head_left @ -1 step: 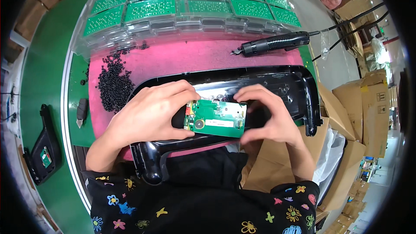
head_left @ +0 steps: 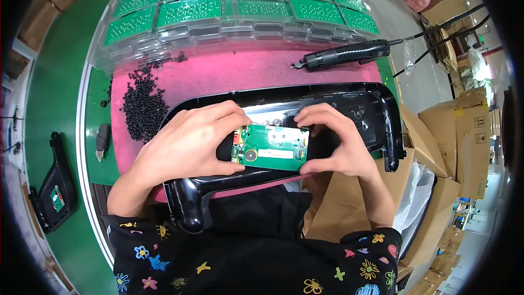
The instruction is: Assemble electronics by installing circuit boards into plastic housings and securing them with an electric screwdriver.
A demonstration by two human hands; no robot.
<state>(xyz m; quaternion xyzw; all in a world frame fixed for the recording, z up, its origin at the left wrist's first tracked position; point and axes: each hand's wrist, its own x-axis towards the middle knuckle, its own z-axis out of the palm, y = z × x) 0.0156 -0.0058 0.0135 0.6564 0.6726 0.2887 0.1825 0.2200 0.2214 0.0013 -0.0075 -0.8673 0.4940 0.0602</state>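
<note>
A green circuit board [head_left: 273,145] with a white label strip is held level over a glossy black plastic housing [head_left: 376,109]. My left hand [head_left: 188,139] grips its left end, thumb at the lower edge and fingers at the upper edge. At the other end, my right hand [head_left: 341,142] is closed on the board, with thumb on the lower right corner and fingertips at the upper right one. The housing lies open side up beneath both hands, its middle partly hidden by them and the board.
Clear trays of green circuit boards [head_left: 191,13] stand at the back. Small black screws [head_left: 143,106] lie heaped on the pink mat [head_left: 229,71]. A corded black electric screwdriver [head_left: 349,54] rests at the back right. Cardboard boxes [head_left: 458,136] stand right; another black part [head_left: 54,186] lies far left.
My right hand has shifted slightly left, and its thumb and fingers have closed onto the board's right end. My left hand stays in place.
</note>
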